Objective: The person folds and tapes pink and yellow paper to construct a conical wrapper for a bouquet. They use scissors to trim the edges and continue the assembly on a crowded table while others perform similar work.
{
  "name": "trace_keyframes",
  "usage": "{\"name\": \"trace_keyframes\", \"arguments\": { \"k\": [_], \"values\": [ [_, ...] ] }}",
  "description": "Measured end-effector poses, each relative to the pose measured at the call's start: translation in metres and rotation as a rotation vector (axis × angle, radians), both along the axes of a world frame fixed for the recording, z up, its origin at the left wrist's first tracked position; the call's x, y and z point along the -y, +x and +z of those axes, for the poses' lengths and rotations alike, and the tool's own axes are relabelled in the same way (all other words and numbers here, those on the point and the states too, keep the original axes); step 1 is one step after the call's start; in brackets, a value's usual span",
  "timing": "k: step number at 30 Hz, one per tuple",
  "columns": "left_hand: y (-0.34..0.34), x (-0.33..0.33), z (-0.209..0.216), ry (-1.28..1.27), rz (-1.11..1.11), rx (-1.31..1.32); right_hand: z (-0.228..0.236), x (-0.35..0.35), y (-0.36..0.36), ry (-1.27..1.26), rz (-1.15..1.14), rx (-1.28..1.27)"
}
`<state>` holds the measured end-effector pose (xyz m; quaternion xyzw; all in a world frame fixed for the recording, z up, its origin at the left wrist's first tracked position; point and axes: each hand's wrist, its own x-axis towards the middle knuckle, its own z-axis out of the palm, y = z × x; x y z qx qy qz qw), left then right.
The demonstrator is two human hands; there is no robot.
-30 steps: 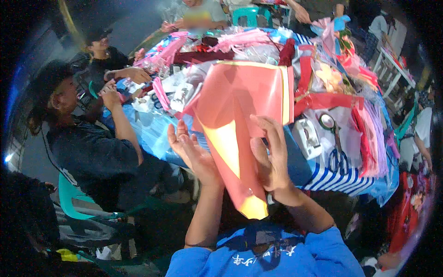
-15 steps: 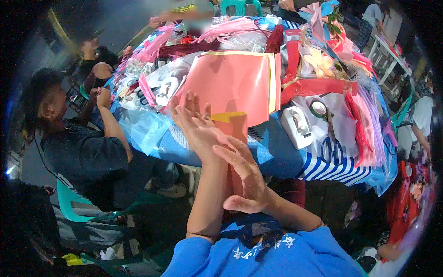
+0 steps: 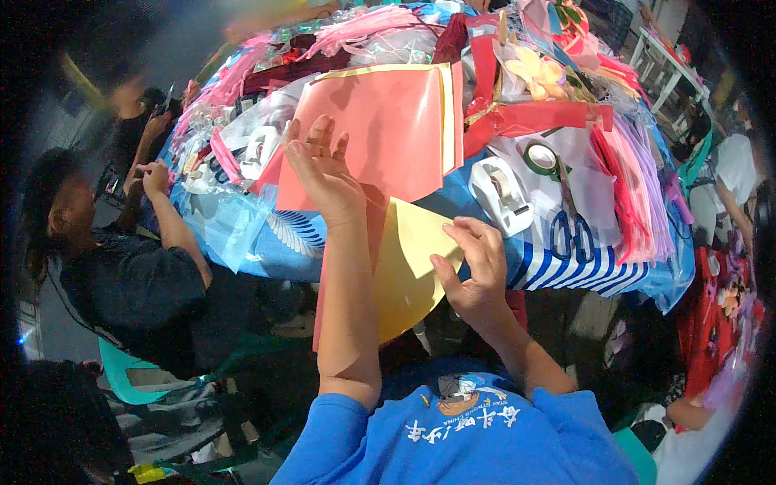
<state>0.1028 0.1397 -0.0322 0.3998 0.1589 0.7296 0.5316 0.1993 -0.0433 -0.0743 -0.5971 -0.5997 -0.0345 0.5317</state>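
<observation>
Peering down through the head view from my end, I've got a loose yellow-and-coral sheet (image 3: 414, 267) slanting off the front edge of the blue-covered table (image 3: 462, 202), yellow face up. My left hand (image 3: 326, 178) is open, fingers spread, with its forearm lying across the sheet (probably to stop it springing back). Thumb and fingers of my right hand (image 3: 477, 271) are at its upper right corner, likely steadying it, though I can't tell if they're really gripping. Guessing it hangs over the edge because the stack of coral sheets (image 3: 364, 133) hogs the space behind. To the right sit a white tape dispenser (image 3: 501, 198), a tape roll (image 3: 540, 156) and dark-handled scissors (image 3: 571, 234), hemmed in by pink and purple strips (image 3: 643, 186). A co-worker (image 3: 133, 283) takes up the left side.
</observation>
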Motion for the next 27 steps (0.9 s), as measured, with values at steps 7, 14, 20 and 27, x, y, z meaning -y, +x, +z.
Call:
{"name": "trace_keyframes", "arguments": {
  "k": [7,14,20,27],
  "values": [
    [-0.001,-0.006,-0.007,0.014,0.002,-0.028,0.011,-0.002,0.006,-0.279,-0.166,0.276],
    [-0.006,-0.008,-0.009,0.016,-0.029,-0.015,0.018,-0.011,0.002,-0.442,-0.113,0.399],
    [-0.011,-0.008,-0.002,0.025,-0.054,0.013,0.030,-0.023,0.003,-0.472,0.118,0.165],
    [-0.082,0.006,0.069,0.341,0.017,-0.122,0.108,-0.115,0.021,-0.282,0.327,0.057]
  ]
}}
